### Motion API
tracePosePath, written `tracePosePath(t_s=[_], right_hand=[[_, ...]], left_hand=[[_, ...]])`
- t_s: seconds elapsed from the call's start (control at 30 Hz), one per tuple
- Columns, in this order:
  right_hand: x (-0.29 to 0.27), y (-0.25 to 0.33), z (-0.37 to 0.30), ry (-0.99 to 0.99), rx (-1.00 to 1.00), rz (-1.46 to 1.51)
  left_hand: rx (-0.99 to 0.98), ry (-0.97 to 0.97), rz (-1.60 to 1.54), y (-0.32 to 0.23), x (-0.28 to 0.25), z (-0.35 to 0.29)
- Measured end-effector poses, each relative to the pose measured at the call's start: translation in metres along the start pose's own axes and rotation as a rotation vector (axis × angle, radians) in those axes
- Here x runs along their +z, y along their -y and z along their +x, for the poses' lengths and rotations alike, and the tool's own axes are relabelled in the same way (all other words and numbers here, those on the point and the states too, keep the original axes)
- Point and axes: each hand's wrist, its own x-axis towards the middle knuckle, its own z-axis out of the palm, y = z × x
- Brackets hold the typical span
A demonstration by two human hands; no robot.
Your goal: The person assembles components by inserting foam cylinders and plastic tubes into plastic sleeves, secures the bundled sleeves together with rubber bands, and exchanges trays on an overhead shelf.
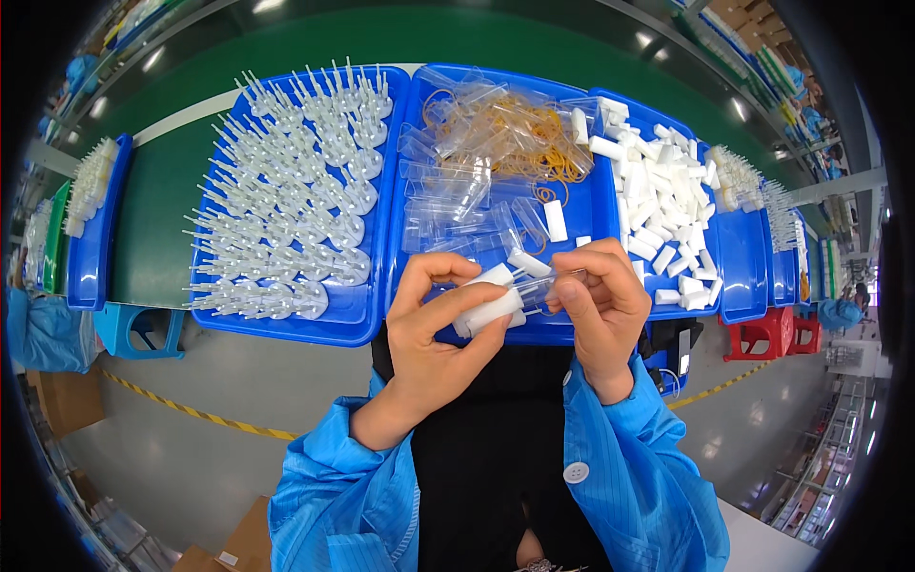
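A blue tray of white spiked discs, a red stool.

A long green table runs across the middle of the room and serves as the landmark. Below it, on the near side, lies a grey floor crossed by a yellow-and-black tape line. A blue stool stands under the table's left part, a red stool under its right. Beyond the table's far edge, ceiling lights glare on a dark surface. Cardboard boxes sit left of the tape.
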Motion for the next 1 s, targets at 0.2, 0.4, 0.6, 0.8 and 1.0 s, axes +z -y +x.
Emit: tracePosePath(t_s=[0.2,0.4,0.6,0.8,1.0], right_hand=[[-0.004,0.001,0.006,0.070,0.191,0.145],[0.003,-0.007,0.003,-0.030,0.145,0.057],[0.022,-0.006,-0.002,0.001,0.001,-0.187],[0.022,-0.014,-0.005,0.059,-0.085,-0.363],[0.024,-0.015,-0.003,-0.022,-0.326,-0.467]], left_hand=[[0.025,-0.042,-0.015,0.001,0.000,0.000],[0.041,0.034,0.035,0.001,-0.003,0.005],[0.172,0.037,0.133,0.002,0.010,0.003],[0.283,-0.077,0.131,0.009,0.020,-0.003],[0.290,-0.067,0.100,0.013,0.017,-0.003]])
